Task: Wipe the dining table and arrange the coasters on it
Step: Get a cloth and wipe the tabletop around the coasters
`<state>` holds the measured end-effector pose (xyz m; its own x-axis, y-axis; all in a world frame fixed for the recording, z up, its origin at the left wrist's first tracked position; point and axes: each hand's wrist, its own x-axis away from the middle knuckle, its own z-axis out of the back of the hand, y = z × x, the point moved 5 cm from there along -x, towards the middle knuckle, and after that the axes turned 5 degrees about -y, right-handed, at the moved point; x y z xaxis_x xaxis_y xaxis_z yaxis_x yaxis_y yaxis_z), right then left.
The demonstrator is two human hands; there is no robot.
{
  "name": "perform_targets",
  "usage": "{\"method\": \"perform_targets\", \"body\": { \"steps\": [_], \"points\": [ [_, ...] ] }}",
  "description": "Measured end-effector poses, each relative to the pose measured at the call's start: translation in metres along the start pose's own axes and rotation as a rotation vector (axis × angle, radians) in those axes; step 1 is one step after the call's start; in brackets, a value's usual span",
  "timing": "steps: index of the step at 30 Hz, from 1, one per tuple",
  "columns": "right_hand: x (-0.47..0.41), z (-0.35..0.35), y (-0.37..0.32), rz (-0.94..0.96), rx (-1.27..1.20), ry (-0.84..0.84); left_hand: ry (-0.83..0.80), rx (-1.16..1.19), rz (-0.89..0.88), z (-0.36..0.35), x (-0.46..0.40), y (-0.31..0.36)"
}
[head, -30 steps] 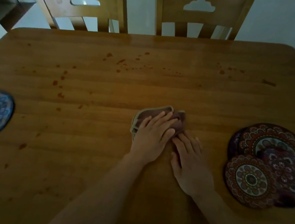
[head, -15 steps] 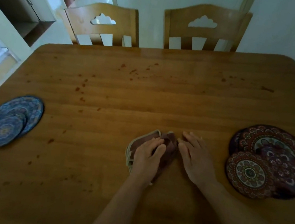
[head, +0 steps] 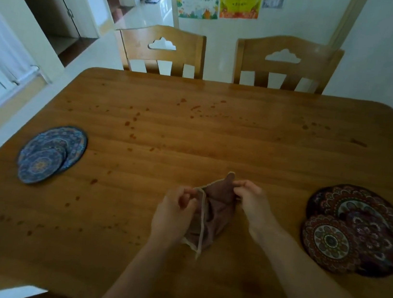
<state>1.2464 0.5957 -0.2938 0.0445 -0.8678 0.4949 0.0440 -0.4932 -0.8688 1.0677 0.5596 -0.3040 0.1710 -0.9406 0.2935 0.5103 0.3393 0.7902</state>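
Both hands, left hand point(head: 176, 211) and right hand point(head: 250, 198), pinched the cloth point(head: 214, 212) with fingers clamped on its edges. Best shaken out flat before sweeping the spotted surface point(head: 216, 141).

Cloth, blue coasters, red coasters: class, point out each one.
cloth point(head: 217, 210), head view, brown middle fold
blue coasters point(head: 50, 156), head view, middle of the stack
red coasters point(head: 360, 230), head view, middle of the stack

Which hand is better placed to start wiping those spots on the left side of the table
Probably the left. Both hands pinch the cloth, but the left hand sits nearer the reddish spots; the right hand is closer to the red coasters.
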Motion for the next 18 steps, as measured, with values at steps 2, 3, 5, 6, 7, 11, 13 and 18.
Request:
{"method": "perform_targets", "body": {
  "steps": [2, 3, 5, 6, 7, 11, 13, 18],
  "points": [
    [0.009, -0.01, -0.015, 0.051, 0.052, -0.09, -0.018, -0.034, -0.072, 0.01, -0.003, 0.01],
    [0.013, -0.015, -0.022, 0.086, 0.08, -0.124, -0.088, -0.057, -0.116, 0.012, -0.006, 0.018],
    [0.022, -0.023, -0.04, 0.158, 0.101, -0.174, -0.246, -0.161, -0.215, 0.015, -0.009, 0.036],
    [0.026, -0.025, -0.05, 0.191, 0.104, -0.19, -0.305, -0.157, -0.276, 0.018, -0.009, 0.046],
    [0.031, -0.026, -0.059, 0.225, 0.108, -0.197, -0.346, -0.104, -0.34, 0.023, -0.009, 0.052],
    [0.04, -0.014, -0.087, 0.34, 0.064, -0.139, -0.356, 0.095, -0.315, 0.052, -0.004, 0.058],
    [0.041, -0.006, -0.089, 0.36, 0.085, -0.09, -0.299, 0.13, -0.255, 0.063, -0.006, 0.057],
    [0.045, 0.003, -0.088, 0.389, 0.173, 0.003, -0.177, 0.2, -0.19, 0.081, -0.015, 0.075]
  ]
}}
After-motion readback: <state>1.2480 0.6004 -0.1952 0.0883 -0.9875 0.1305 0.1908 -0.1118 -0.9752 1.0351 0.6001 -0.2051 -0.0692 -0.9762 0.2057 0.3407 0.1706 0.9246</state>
